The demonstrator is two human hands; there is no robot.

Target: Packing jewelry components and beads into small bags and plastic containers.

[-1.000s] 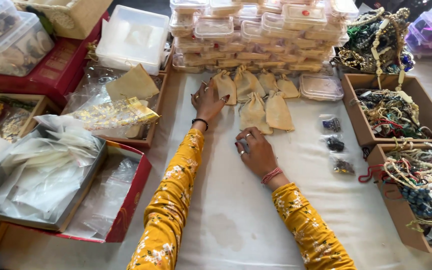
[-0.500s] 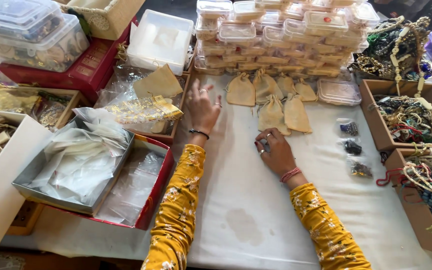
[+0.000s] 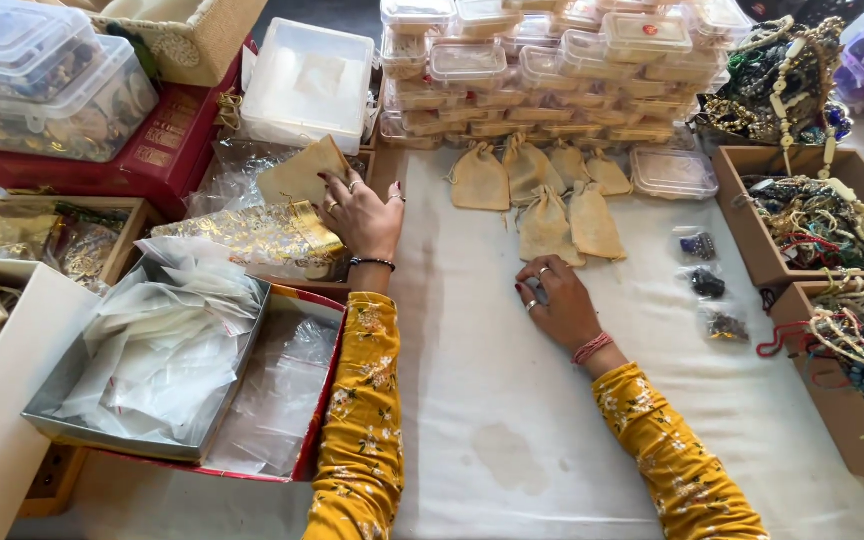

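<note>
I am reaching my left hand [image 3: 364,215] out to the far left, over the edge of a wooden tray, and my fingers [image 3: 337,186] are spreading loosely over a flat tan pouch [image 3: 297,172] that is lying on crinkled clear bags. My fingertips are touching or nearly touching that pouch; from this angle I cannot tell whether I am really pinching it, so I am calling the hand released rather than grasping. Just near of the pouch, a gold patterned packet [image 3: 262,232] is lying in the same tray.

I am resting my right hand [image 3: 555,303] on the white tablecloth [image 3: 482,400] in the middle, fingers curling down lightly, holding nothing. It is sitting just near of a cluster of tan drawstring pouches [image 3: 542,195], almost touching the nearest one.

Far of those pouches, stacks of clear plastic boxes [image 3: 552,70] are standing in rows, and a larger white lidded container [image 3: 307,85] is sitting to their left. To the right of my right hand, three small dark bundles of beads [image 3: 707,284] are lying in a line, and beyond them open wooden boxes [image 3: 802,225] are holding tangled bead necklaces. Near left, a grey tray of folded clear bags [image 3: 157,350] is sitting over a red box [image 3: 317,400].
</note>
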